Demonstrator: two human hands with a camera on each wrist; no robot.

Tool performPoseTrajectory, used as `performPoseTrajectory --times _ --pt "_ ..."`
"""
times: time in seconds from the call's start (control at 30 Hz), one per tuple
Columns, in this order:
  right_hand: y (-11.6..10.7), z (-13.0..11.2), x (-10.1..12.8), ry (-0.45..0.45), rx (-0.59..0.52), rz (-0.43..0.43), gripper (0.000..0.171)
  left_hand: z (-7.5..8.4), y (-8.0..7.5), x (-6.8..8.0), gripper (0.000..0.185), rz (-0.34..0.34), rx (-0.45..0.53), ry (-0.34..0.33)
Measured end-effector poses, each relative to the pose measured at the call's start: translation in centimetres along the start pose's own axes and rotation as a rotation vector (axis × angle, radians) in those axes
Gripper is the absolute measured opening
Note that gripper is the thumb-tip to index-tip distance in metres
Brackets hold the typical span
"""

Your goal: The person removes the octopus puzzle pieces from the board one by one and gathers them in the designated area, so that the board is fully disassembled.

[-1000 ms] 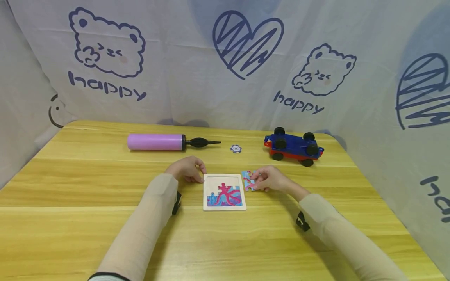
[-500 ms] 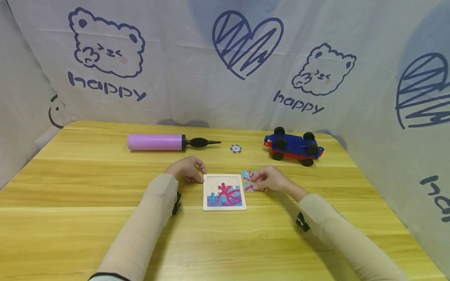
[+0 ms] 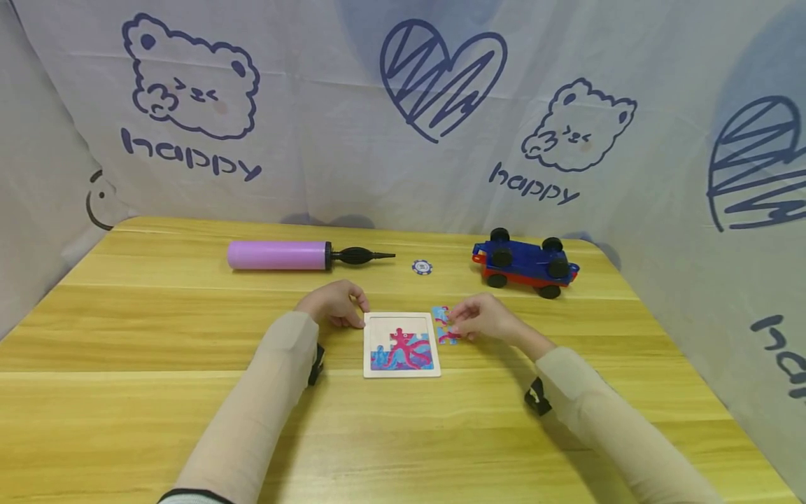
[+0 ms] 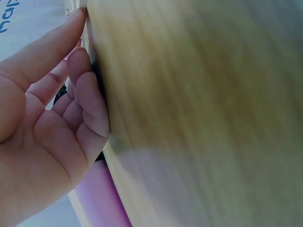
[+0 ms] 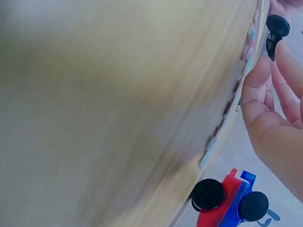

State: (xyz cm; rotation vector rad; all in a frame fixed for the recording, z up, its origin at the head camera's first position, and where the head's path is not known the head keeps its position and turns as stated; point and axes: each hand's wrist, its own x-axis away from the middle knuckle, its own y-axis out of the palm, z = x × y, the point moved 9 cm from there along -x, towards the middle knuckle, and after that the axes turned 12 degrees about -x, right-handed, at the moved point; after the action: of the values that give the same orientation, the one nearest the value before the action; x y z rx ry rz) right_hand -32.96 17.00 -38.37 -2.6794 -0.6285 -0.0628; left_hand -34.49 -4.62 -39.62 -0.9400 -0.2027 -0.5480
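Along the far edge of the yellow wooden worktop (image 3: 157, 420), toward its left corner, a lilac cylindrical hand pump with a black nozzle (image 3: 296, 255) lies on its side, parallel to the edge, where it cannot roll toward the work.

Nearer the middle, the left hand (image 3: 334, 303) rests at the upper left corner of the square white-framed puzzle board (image 3: 401, 344). Its fingers are relaxed and only lightly bent, the tips touching the worktop and the frame's edge without gripping; this placement looks meant to brace the board so it does not slide. In the left wrist view the fingers (image 4: 85, 94) lie flat against the wood.

The board sits in the middle of the worktop, square to the near edge. Its lower half shows a fitted pink octopus on blue, while the upper half is bare tray.

Behind the board, near the far edge, lies a small blue-and-white round chip (image 3: 422, 267), well apart from both hands.

Just beside the board's right edge lie the loose pink-and-blue jigsaw pieces (image 3: 444, 325), kept close for short reaches. The right hand (image 3: 486, 318) has its fingertips curled onto them, apparently pinching one piece, though the grip itself is partly hidden.

Toward the far right corner a blue and red plastic toy car with black wheels (image 3: 525, 262) stands on its wheels.
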Motion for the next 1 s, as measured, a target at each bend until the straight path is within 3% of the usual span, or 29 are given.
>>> performPoseTrajectory --times 0.73,1.0 --pt "2.9 -2.2 -1.2 -0.044 0.033 -0.039 0.021 -0.1 0.0 -0.1 0.020 -0.008 0.007 -0.001" --pt "4.4 -2.4 -1.8 -0.017 -0.014 -0.076 0.023 0.0 0.1 0.0 0.020 -0.010 0.011 0.001"
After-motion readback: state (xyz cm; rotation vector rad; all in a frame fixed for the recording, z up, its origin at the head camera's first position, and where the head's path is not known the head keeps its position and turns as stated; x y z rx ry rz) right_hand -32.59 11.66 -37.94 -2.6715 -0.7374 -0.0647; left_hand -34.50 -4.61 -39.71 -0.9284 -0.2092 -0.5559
